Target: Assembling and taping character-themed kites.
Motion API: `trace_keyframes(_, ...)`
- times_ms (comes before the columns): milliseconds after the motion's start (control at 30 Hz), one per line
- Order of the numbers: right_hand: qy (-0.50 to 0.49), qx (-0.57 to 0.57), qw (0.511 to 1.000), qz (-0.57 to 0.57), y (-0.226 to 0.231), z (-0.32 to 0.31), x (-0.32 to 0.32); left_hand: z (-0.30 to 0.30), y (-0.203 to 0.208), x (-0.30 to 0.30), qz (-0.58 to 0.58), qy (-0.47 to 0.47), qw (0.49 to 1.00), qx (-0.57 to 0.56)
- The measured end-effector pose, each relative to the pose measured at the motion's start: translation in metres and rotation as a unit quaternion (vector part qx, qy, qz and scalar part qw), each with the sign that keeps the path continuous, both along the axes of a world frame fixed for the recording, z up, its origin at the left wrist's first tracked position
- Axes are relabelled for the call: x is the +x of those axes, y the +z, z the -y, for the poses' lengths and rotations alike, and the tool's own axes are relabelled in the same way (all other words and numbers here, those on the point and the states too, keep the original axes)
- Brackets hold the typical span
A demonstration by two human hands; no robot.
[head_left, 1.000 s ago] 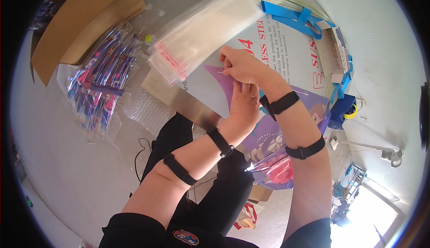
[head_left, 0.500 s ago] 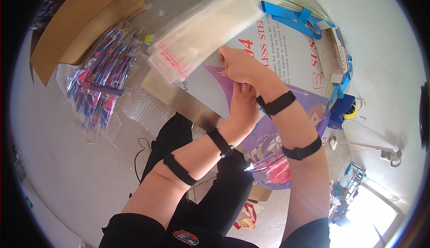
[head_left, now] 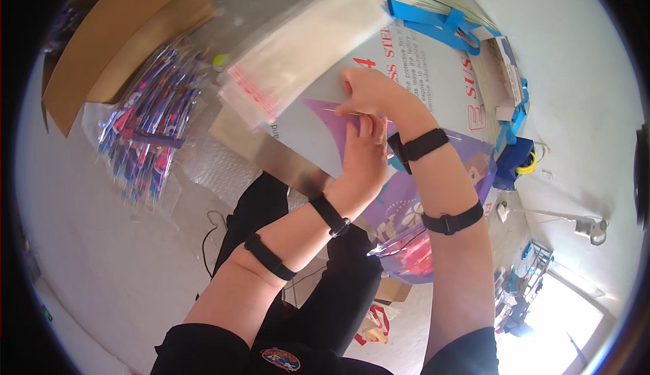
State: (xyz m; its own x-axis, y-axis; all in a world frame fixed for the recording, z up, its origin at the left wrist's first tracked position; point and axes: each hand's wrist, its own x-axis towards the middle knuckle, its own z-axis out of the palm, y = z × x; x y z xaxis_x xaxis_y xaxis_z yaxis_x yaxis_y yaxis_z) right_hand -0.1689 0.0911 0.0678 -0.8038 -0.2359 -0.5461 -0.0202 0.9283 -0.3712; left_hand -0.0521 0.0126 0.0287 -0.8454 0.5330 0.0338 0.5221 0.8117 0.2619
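1. Two hands meet on one purple printed sheet [head_left: 406, 205], which lies on the grey metal counter [head_left: 433, 77] and hangs over its near edge above your lap.
2. Your right hand [head_left: 369, 90] pinches the sheet's upper tip, fingers closed on it; a black band sits on that wrist.
3. Your left hand [head_left: 362, 161] lies just below, fingers closed against the same sheet, touching the right hand; black bands circle that wrist and forearm.
4. Just left of the hands, a stack of clear plastic sleeves [head_left: 298, 50] with a red strip along its near edge rests on the counter.
5. Further left, a loose pile of packed purple-and-pink items [head_left: 152, 128] lies on the floor, beside an open cardboard box [head_left: 115, 36].
6. Right of the hands, blue plastic parts [head_left: 440, 26] lie at the counter's far end, with a blue device carrying a yellow ring [head_left: 518, 161] near its right edge.
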Motion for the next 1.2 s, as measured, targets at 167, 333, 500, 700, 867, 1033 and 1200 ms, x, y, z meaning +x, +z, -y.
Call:
trace_keyframes(167, 0.020, -0.027, 0.984, -0.175, -0.035, -0.004, 0.008, 0.001, -0.031, -0.001, 0.079, -0.012, 0.984, 0.160)
trace_keyframes(333, -0.101, -0.236, 0.959, -0.125, -0.032, -0.045, 0.030, 0.002, -0.004, -0.005, -0.034, -0.025, 0.998, 0.048)
trace_keyframes(500, -0.502, -0.023, 0.805, -0.315, -0.037, -0.178, 0.092, 0.009, 0.011, -0.010, -0.048, -0.039, 0.998, 0.025)
trace_keyframes(700, -0.475, 0.235, 0.799, -0.285, -0.036, -0.281, 0.151, 0.010, 0.012, -0.016, -0.016, -0.048, 0.999, 0.012)
trace_keyframes(867, -0.452, 0.235, 0.840, -0.186, -0.042, -0.311, 0.148, 0.001, 0.018, -0.019, -0.059, -0.037, 0.996, 0.060)
trace_keyframes(1033, -0.364, 0.252, 0.849, -0.289, -0.034, -0.298, 0.139, 0.000, 0.012, -0.025, -0.089, -0.031, 0.993, 0.065)
trace_keyframes(1200, -0.365, 0.191, 0.820, -0.398, -0.004, -0.274, 0.142, 0.000, 0.009, -0.032, -0.086, -0.016, 0.993, 0.083)
